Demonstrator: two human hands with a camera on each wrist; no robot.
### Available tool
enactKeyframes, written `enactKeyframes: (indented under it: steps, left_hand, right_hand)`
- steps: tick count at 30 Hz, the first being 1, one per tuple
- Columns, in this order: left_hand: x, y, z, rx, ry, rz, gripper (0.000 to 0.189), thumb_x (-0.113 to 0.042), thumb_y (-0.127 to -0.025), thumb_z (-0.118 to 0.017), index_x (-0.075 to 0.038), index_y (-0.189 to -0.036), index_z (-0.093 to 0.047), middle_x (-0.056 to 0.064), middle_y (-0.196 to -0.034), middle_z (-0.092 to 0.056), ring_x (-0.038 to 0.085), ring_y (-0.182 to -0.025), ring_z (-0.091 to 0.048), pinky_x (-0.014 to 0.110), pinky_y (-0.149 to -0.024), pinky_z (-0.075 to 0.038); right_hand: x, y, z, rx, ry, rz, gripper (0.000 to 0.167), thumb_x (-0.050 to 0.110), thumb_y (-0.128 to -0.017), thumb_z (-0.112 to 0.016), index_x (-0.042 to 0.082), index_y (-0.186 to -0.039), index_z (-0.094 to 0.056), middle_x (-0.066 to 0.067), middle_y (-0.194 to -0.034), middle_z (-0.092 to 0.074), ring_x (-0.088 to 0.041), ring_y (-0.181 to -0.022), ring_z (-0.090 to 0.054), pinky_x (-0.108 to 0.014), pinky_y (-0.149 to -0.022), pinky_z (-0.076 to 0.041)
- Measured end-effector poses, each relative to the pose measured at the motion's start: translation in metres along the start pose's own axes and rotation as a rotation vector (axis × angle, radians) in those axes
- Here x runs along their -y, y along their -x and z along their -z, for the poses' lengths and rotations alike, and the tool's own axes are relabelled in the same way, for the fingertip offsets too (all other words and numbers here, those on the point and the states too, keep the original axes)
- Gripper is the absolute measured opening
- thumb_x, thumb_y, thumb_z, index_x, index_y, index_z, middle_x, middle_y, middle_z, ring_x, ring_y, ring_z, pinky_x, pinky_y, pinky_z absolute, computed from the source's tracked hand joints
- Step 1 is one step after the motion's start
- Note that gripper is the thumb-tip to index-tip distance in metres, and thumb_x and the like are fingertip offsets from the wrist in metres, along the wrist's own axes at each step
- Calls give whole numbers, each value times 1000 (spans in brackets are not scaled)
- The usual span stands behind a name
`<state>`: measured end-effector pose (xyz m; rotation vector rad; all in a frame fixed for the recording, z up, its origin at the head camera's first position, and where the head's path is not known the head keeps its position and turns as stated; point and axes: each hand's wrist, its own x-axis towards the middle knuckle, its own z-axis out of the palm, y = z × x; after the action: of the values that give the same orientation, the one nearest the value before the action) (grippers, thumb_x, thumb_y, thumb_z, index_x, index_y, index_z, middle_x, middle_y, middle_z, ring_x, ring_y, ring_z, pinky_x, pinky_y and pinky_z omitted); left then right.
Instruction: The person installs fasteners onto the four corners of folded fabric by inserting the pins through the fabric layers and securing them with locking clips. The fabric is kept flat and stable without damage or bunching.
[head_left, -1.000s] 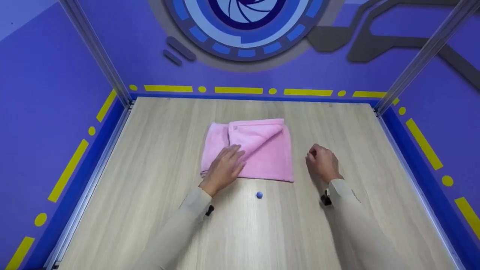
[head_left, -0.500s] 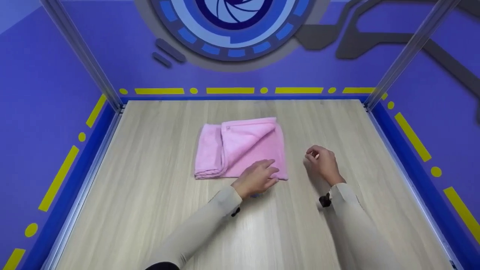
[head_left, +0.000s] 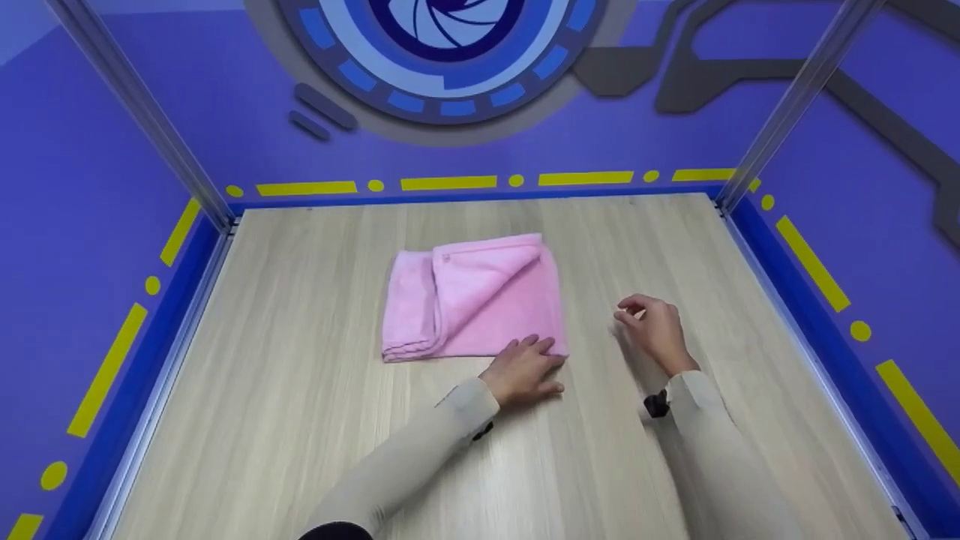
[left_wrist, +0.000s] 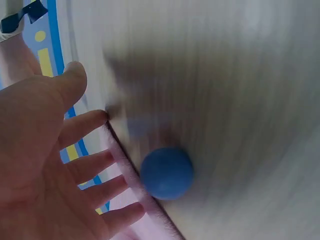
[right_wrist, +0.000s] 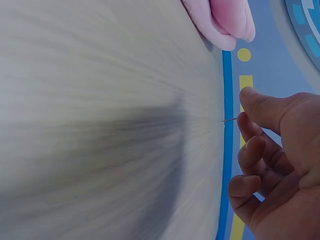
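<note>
A folded pink towel (head_left: 491, 300) lies on the table, its top layer turned back diagonally. My left hand (head_left: 521, 373) reaches over the towel's near right edge with fingers spread and straight. In the left wrist view a small blue ball (left_wrist: 166, 173) sits by the towel's edge, close to that hand's fingers; in the head view the hand hides it. My right hand (head_left: 655, 334) is held right of the towel, fingers bent. In the right wrist view a thin needle (right_wrist: 229, 120) juts from its index fingertip; the exact grip is partly hidden.
The pale wooden table (head_left: 300, 450) is bounded by blue walls with yellow marks at the back (head_left: 450, 161) and both sides. Metal posts (head_left: 795, 112) stand at the back corners. A dark strap (head_left: 656, 405) is on the right wrist.
My left hand has moved right, from the towel's left-middle part to its near right edge, covering the ball from above. The right hand stays about in place; its fingers have shifted slightly.
</note>
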<state>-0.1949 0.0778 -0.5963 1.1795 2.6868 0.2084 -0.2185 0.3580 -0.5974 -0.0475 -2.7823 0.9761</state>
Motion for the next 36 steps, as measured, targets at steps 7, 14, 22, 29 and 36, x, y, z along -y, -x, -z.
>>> enactKeyframes:
  steps: [7,14,22,29,36]
  left_hand:
    - [1,1,-2,-31,-12,3,59,-49,-96,-66,-24,-149,-56,7,-159,-45,32,-146,-41,54,-115,-40]
    - [1,-4,-4,-114,-28,-1,55,-43,-96,-68,-19,-144,-59,4,-149,-55,25,-134,-52,44,-103,-50]
    - [18,-4,0,-214,291,-30,59,-26,-101,-63,-3,-152,-47,16,-151,-52,29,-136,-53,36,-116,-41]
    - [36,0,5,-383,524,-84,56,-9,-96,-68,3,-148,-50,18,-146,-57,30,-135,-54,35,-116,-40]
    - [43,4,10,-472,620,-48,56,-7,-95,-69,8,-145,-50,21,-146,-56,32,-135,-54,36,-114,-43]
  right_hand:
    - [0,-2,-2,4,8,0,14,11,-94,-74,4,-106,-76,-10,-93,-72,-22,-75,-61,-30,-64,-47]
    - [2,-3,-5,3,2,40,10,8,-93,-74,7,-103,-76,-8,-93,-73,-21,-75,-60,-30,-65,-47]
    - [19,-4,-13,3,-75,138,6,8,-91,-78,7,-96,-76,-7,-93,-74,-21,-80,-63,-28,-69,-48]
    - [42,-6,-25,35,-113,195,6,12,-92,-78,9,-95,-75,-3,-93,-75,-17,-76,-60,-27,-67,-47]
    - [61,-12,-35,120,-186,264,6,8,-90,-79,10,-95,-75,-2,-91,-75,-17,-74,-63,-26,-64,-50]
